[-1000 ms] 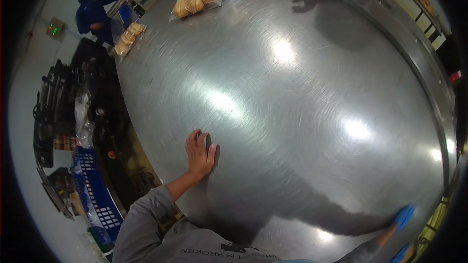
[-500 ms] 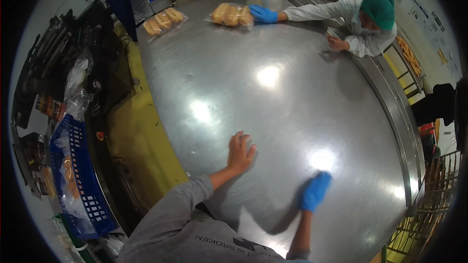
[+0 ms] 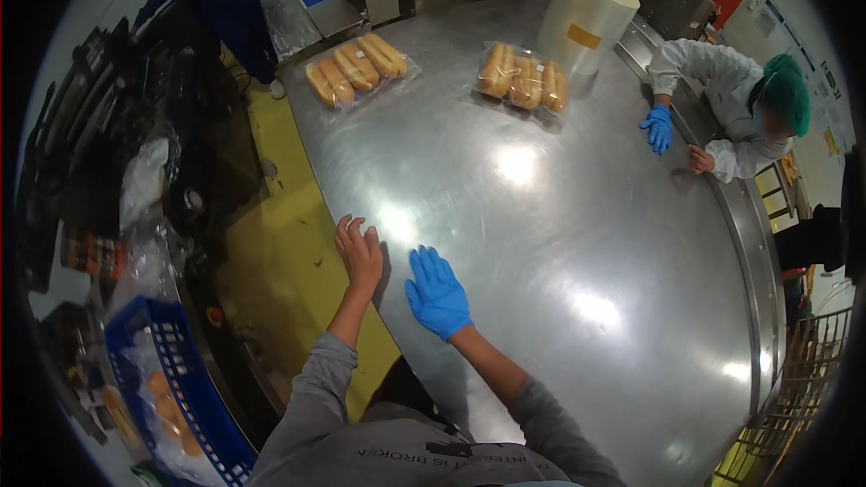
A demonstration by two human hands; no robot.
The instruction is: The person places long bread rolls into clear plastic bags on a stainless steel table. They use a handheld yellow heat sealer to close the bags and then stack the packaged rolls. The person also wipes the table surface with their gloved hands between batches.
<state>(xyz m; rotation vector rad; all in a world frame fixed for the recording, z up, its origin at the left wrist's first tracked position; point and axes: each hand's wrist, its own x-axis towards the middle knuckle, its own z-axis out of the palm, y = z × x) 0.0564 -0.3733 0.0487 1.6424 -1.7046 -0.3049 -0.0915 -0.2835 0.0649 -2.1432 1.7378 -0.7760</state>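
Note:
My left hand (image 3: 359,255), bare, hovers by the left edge of the steel table (image 3: 577,216) with its fingers apart and slightly bent. To its right, my right hand (image 3: 437,296) in a blue glove is spread over the steel, holding nothing; whether it touches the surface I cannot tell. Farther off on the table lie two clear bags of long bread rolls: one bag (image 3: 356,70) near the far left corner, the other bag (image 3: 523,81) at the far middle. Both bags are beyond the reach of my hands as they are now.
Behind the right bag stands a big roll of clear film (image 3: 586,18). A co-worker in a green hairnet (image 3: 787,95) leans at the right edge, one blue-gloved hand (image 3: 658,130) over the table. A person in dark blue (image 3: 216,0) stands far left. A blue crate (image 3: 171,370) holds bagged buns.
My right hand has swung left and forward, opening flat beside my left hand, which also shifted left. The co-worker's gloved hand has left the right bag and drawn back to the table edge.

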